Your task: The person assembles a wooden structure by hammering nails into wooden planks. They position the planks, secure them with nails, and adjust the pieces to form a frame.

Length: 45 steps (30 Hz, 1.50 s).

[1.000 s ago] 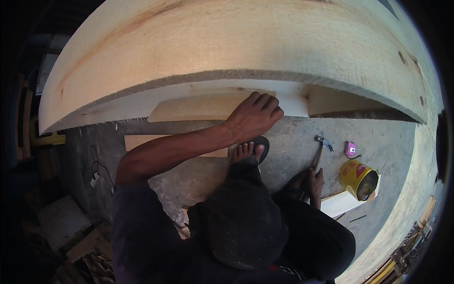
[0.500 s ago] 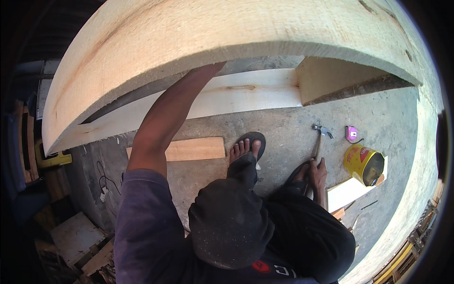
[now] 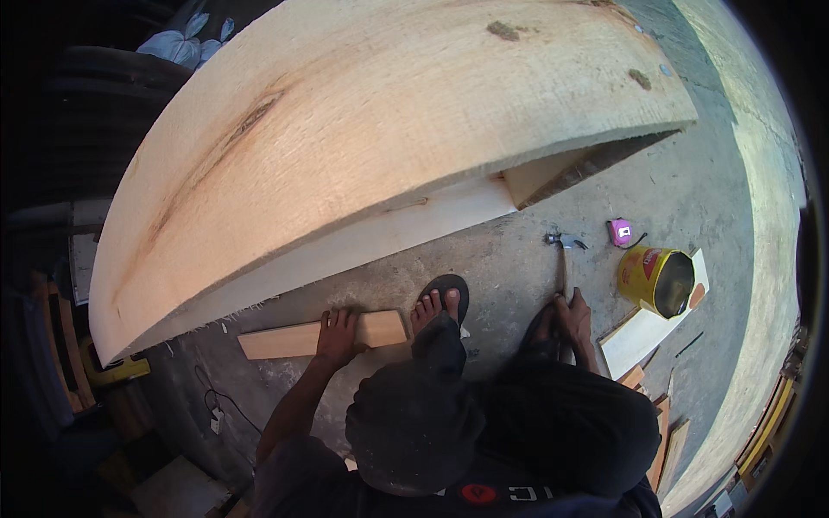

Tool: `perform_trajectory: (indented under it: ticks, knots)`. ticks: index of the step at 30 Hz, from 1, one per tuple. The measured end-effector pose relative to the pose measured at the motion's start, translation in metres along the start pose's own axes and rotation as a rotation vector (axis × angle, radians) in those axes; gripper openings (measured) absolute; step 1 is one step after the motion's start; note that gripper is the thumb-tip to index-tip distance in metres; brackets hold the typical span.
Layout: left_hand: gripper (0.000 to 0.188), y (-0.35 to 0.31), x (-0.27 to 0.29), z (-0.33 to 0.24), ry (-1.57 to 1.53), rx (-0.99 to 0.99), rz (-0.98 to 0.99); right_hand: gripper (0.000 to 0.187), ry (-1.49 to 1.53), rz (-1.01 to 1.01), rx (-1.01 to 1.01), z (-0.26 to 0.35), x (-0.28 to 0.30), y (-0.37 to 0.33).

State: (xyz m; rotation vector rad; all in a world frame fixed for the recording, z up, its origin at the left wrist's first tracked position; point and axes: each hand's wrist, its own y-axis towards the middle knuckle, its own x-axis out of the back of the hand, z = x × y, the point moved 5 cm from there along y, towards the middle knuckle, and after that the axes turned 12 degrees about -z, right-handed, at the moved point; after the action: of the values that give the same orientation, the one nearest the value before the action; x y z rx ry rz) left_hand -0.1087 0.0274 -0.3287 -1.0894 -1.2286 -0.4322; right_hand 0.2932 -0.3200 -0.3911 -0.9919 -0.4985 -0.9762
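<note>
A short, pale wooden board (image 3: 289, 340) lies in front of me on the concrete, left of my sandalled foot. My left hand (image 3: 338, 337) is closed across it, fingers over the top and the thumb by its near edge. Low at my right side, my right hand (image 3: 573, 321) wraps round the wooden handle of a claw hammer (image 3: 566, 255), whose metal head points away from me. Beyond both hands stands a large frame of wide planks (image 3: 345, 164), its near plank tall and knotty; part of its inside is hidden behind that plank.
Right of the hammer are a pink tape measure (image 3: 620, 231) and a yellow tin (image 3: 656, 281), beside a white-faced board (image 3: 639, 341). Several wood offcuts (image 3: 663, 436) lie at lower right. A thin cable (image 3: 226, 401) and a yellow-green case (image 3: 117, 367) are at left.
My left hand has come back from inside the plank frame and taken hold of the short board. The right hand keeps the hammer. The view has shifted, tilting the frame in it.
</note>
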Motion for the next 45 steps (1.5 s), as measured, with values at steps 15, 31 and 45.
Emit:
perform_trajectory:
  ticks: [15,31,45]
  knots:
    - [0.017,0.146,0.201,-0.052,0.313,-0.27,-0.543,0.057,0.05,0.088,-0.088,-0.008,0.003,-0.016]
    - [0.029,0.236,0.193,-0.09,0.334,-0.386,-0.407,0.093,-0.055,-0.614,-0.703,-0.175,0.095,-0.05]
    - [0.051,0.294,0.206,0.054,0.353,0.019,-0.782,0.112,0.089,-0.711,-0.836,-0.19,0.104,-0.053]
